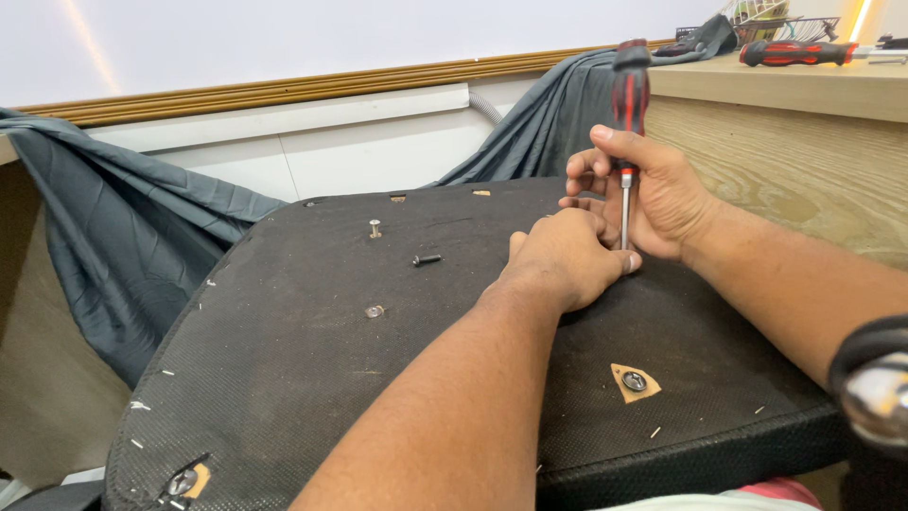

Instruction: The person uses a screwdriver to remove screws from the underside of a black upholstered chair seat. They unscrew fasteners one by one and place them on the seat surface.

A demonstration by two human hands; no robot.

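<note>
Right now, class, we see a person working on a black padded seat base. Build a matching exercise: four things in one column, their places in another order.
1. screwdriver in use
2. loose black bolt
3. grey cloth
4. second screwdriver

A. on the wooden shelf
B. draped behind the seat base
C. upright in the right hand
D. lying on the seat base

Pairs: 1-C, 2-D, 3-B, 4-A

White wall, wood trim, draped cloth.
A white wall (pixel 284 38) above wooden moulding (pixel 284 92); grey cloth (pixel 113 227) hangs left; light wooden bench (pixel 804 161) at right.

bare forearms, black wristband (pixel 875 345) on right wrist
</note>
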